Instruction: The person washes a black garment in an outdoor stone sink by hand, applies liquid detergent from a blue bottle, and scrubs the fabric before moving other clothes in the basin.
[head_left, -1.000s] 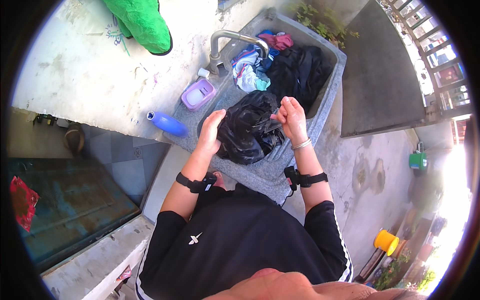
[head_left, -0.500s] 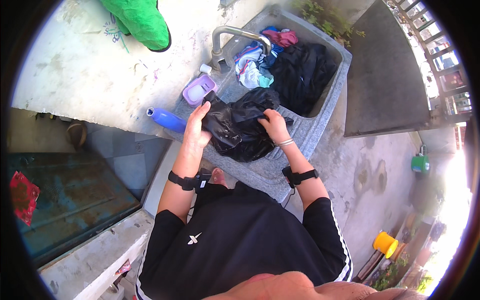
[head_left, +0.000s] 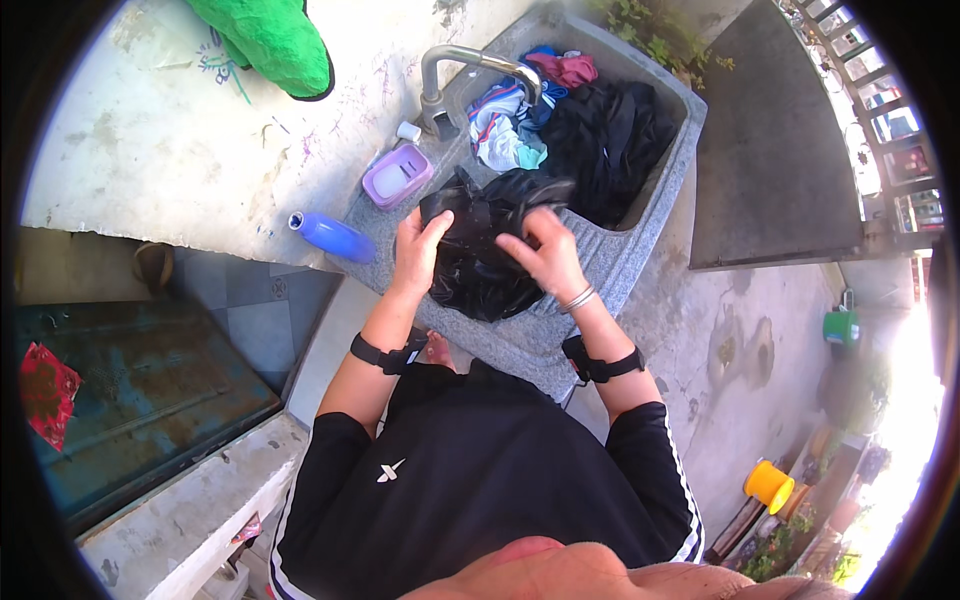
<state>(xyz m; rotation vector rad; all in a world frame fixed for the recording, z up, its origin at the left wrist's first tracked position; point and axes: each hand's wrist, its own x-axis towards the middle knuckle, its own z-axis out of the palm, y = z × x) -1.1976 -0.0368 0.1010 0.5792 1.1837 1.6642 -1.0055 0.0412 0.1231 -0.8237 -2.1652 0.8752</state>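
Note:
A shiny, wet-looking black garment lies bunched on the ribbed washboard part of a grey stone-look laundry sink. My left hand is closed on the garment's left edge, thumb on top. Over its right side is my right hand, thumb apart from the curled fingers; those fingers are smeared by motion, so I cannot tell whether they hold cloth. In the basin behind are more black clothes, a white and blue striped garment and a dark red cloth.
A chrome faucet arches over the basin. Left of the garment are a lilac soap dish, a small white cap and a blue-violet bottle lying on its side. A bright green cloth lies on the pale slab.
My right hand has lifted and turned, its thumb now spread away from the fingers. My left hand has shifted slightly right along with the garment, which is bunched more narrowly.

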